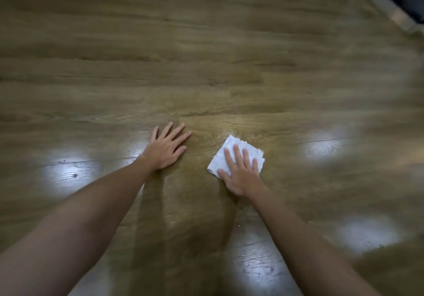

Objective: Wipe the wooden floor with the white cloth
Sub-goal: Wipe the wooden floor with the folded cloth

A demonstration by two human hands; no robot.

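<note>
The right hand, a little right of the frame's centre, lies flat with straight, spread fingers pressing down on the white cloth; it is not clutching the fabric, only pinning it under palm and fingers. The cloth is folded into a rough square, and its far corners stick out beyond the fingertips toward the upper part of the frame. The left hand, just left of centre, is also released and flat, fingers splayed, resting directly on the wooden floor as a brace, near the cloth but apart from it.

Just beyond the cloth's far left edge, small glistening droplets or specks catch the light on the boards. Bright patches of reflected light sit at the lower left, lower centre and right of the frame, and the edges are blurred. In the upper right corner a dark shape with a pale border shows; what it is I cannot tell.

Risks, as I judge them: since the cloth is only pressed, not gripped, a fast stroke could let it bunch or slide out from under the palm. If the floor is wet, the bracing left palm could skid, and a small cloth may smear moisture instead of lifting it
</note>
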